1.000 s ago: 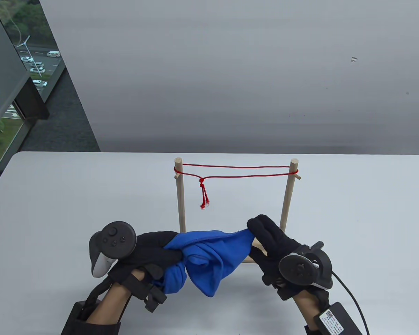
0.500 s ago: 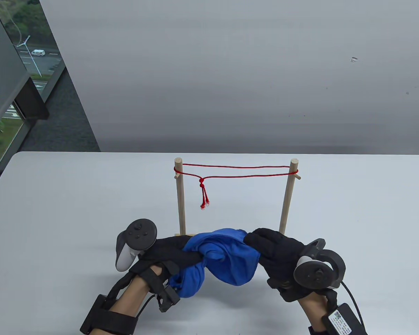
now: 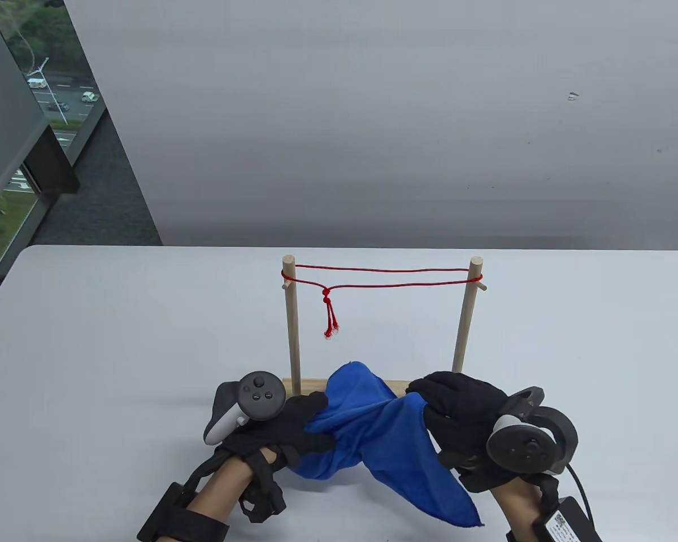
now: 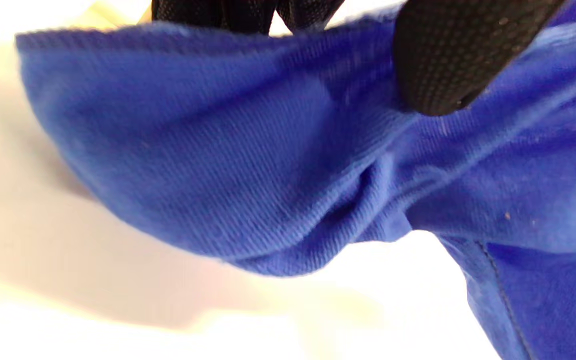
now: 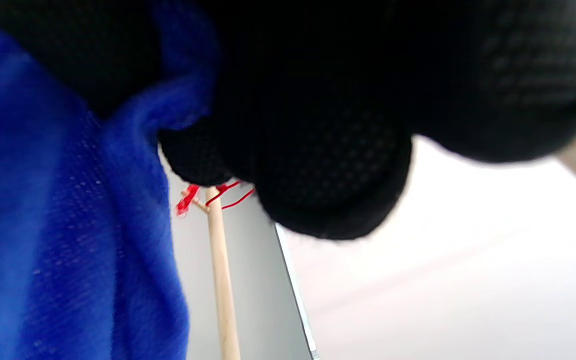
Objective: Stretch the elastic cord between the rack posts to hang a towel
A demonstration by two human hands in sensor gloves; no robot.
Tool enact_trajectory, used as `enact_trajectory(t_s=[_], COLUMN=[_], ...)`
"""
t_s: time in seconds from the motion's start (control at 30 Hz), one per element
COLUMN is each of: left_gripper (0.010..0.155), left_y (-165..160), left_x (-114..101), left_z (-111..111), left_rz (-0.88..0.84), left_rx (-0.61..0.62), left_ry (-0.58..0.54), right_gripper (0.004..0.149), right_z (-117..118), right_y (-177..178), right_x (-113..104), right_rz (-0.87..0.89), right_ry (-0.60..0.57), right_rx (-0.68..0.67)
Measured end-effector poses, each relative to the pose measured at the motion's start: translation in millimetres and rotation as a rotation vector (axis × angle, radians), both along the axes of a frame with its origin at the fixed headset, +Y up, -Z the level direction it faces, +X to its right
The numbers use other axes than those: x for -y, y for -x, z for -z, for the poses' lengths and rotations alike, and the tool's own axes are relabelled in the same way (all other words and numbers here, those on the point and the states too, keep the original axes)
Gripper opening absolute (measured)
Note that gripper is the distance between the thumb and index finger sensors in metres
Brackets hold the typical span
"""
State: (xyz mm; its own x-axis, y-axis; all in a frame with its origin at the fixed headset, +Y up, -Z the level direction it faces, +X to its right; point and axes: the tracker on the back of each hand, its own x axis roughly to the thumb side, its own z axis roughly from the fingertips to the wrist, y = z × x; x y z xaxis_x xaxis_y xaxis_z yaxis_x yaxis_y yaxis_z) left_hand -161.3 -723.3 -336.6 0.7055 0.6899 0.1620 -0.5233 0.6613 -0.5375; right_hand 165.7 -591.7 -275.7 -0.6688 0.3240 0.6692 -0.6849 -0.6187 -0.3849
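Observation:
A red elastic cord (image 3: 381,278) is stretched as a double line between the tops of two wooden posts, the left post (image 3: 291,324) and the right post (image 3: 467,313), with a knotted tail (image 3: 330,319) hanging near the left one. Both hands hold a blue towel (image 3: 373,437) just in front of the rack's wooden base (image 3: 401,387). My left hand (image 3: 294,426) grips its left part; the cloth fills the left wrist view (image 4: 248,165). My right hand (image 3: 457,409) grips its right part, and a corner (image 3: 463,511) hangs down. The right wrist view shows the towel (image 5: 58,225) and a post (image 5: 223,285).
The rack stands mid-table on a white table (image 3: 118,339). A grey wall (image 3: 373,113) rises behind the far edge. A window (image 3: 22,113) is at the far left. A cable (image 3: 582,497) trails from my right wrist.
Both hands moved right and slightly toward the rack. The bunched towel opened out: a peak rose at the middle and a corner dropped down toward the front right.

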Motion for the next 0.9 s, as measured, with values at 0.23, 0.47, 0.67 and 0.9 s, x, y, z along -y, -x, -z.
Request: enact_trajectory(t_s=[0.23, 0.47, 0.67, 0.9], left_gripper=[0.082, 0.067, 0.067, 0.085], left_y=[16.5, 3.3, -26.9, -63.5], left_x=[-23.2, -72.0, -100.9, -113.7], left_z=[-14.4, -40.7, -57.3, -51.0], left_rz=[-0.022, -0.121, -0.251, -0.236], left_rx=[-0.101, -0.12, -0.028, 0.022], left_ry=[-0.13, -0.379, -0.399, -0.367], right_gripper=[0.041, 0.041, 0.041, 0.041], right_z=[-2.6, -0.7, 4.7, 12.5], right_y=[-6.7, 8.2, 25.7, 44.9], right_x=[-16.5, -26.0, -29.6, -31.8], right_rz=[-0.029, -0.096, -0.151, -0.195], right_ry=[-0.013, 0.013, 0.058, 0.113], right_rx=[0.148, 0.22, 0.23, 0.158])
